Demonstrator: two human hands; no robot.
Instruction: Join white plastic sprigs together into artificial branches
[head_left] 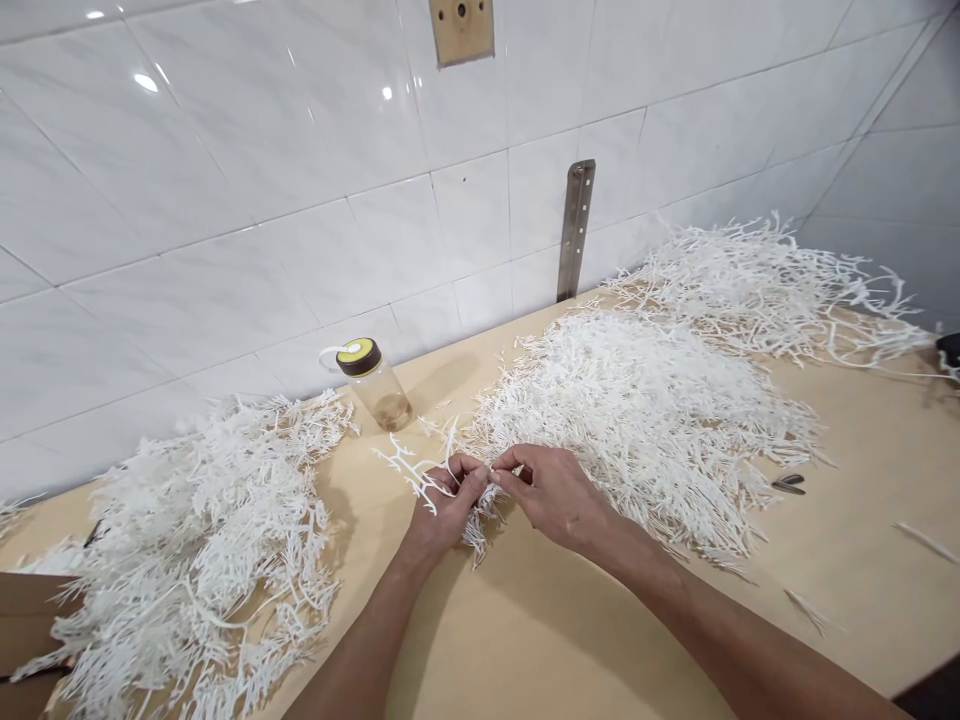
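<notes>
Remotely, I see the branched white sprig gripped in my left hand, which is the nearer to it, its long axis fanning left and slightly far from those fingers. My right hand meets the left at the fingertips, thumb and forefinger narrowed to a pinch, though I cannot tell what lies between them; just beyond sits the middle pile of white sprigs, near the clear bottle.

Smooth, wood-look tabletop; matt, plastic-looking white sprigs. Near its back edge, a smooth, clear plastic-looking bottle, a dull metal strip and glossy wall tiles; at its left edge, matt cardboard.
</notes>
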